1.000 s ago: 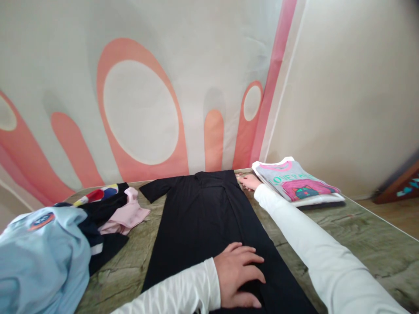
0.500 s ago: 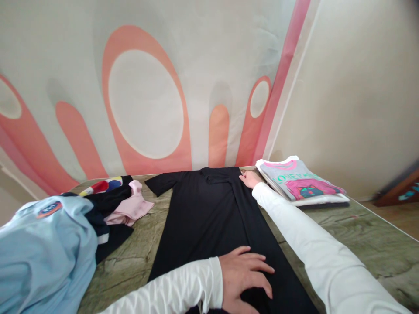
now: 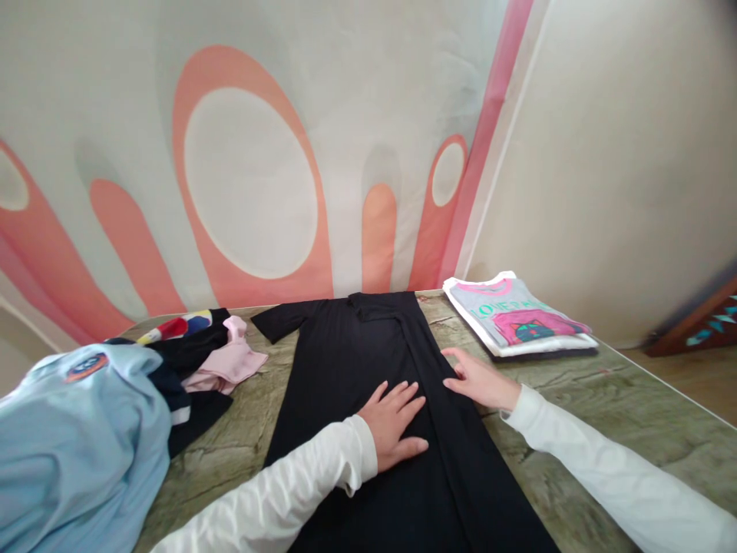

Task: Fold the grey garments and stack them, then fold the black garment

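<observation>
A long black short-sleeved garment (image 3: 339, 369) lies spread on the table, its right side folded inward in a long strip. Its left sleeve sticks out at the far end, while the right one is doubled over near the neck. My left hand (image 3: 394, 426) rests flat on the middle of the black cloth with fingers spread. At the garment's right edge is my right hand (image 3: 480, 380), thumb and forefinger apart, with nothing held between them.
On the left lies a loose heap of clothes: a light blue shirt (image 3: 86, 438), a pink garment (image 3: 227, 365) and dark pieces. A stack of folded shirts (image 3: 518, 315) sits at the back right. The wood-patterned table (image 3: 604, 415) meets a painted wall (image 3: 351, 115) behind.
My right hand has left the far right shoulder of the garment and come nearer along its edge. My left hand has slid farther up the cloth and flattened. The folded strip now runs farther down.
</observation>
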Motion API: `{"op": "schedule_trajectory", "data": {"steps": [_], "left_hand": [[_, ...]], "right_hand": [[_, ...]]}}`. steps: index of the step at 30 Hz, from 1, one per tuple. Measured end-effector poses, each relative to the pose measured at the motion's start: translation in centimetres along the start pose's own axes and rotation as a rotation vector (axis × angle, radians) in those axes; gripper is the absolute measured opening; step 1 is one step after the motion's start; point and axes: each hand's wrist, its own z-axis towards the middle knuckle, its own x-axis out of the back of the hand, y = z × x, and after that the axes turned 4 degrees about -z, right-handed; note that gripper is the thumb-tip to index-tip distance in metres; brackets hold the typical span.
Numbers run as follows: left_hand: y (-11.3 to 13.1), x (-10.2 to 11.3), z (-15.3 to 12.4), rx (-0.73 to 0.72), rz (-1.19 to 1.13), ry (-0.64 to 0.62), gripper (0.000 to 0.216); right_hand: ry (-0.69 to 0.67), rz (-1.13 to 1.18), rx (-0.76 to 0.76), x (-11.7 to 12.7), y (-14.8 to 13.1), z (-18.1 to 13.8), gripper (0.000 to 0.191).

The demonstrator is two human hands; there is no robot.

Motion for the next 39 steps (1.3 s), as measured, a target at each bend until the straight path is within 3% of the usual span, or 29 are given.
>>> {"op": "schedule_trajectory", "data": {"steps": [4, 9, 15, 18, 21, 28, 39], "left_hand": [[-1.6, 1.1, 0.4, 0.056, -0.014, 0.022, 0.064], [-3.9, 1.8, 0.7, 0.183, 0.134, 0.042, 0.061], [-3.5, 1.9, -1.1, 0.211, 0.164, -0.018, 0.063], [-3.0, 2.5, -1.1, 0.117, 0.074, -0.061, 0.061], [-2.0, 2.6, 0.1, -0.053, -0.029, -0.014, 0.048], [0.7, 0.8, 2.5, -0.279, -0.065, 0.091, 0.033], [0.9, 0.5, 2.3, -0.328, -0.127, 0.051, 0.03]], "right_hand": [[0.009, 0.004, -0.004, 0.3, 0.1, -2.0, 0.043], [0.026, -0.021, 0.0, 0.3, 0.4, -2.9, 0.043], [0.042, -0.16, 0.008, 0.4, 0.1, -3.5, 0.033], [0.188, -0.261, 0.056, 0.4, -0.9, -3.9, 0.03], [0.301, -0.331, 0.192, -0.2, -2.3, -4.2, 0.033], [0.107, -0.393, 0.334, -2.2, -2.6, -4.3, 0.044], [0.084, -0.499, 0.182, -2.0, -0.2, -4.0, 0.053]]}}
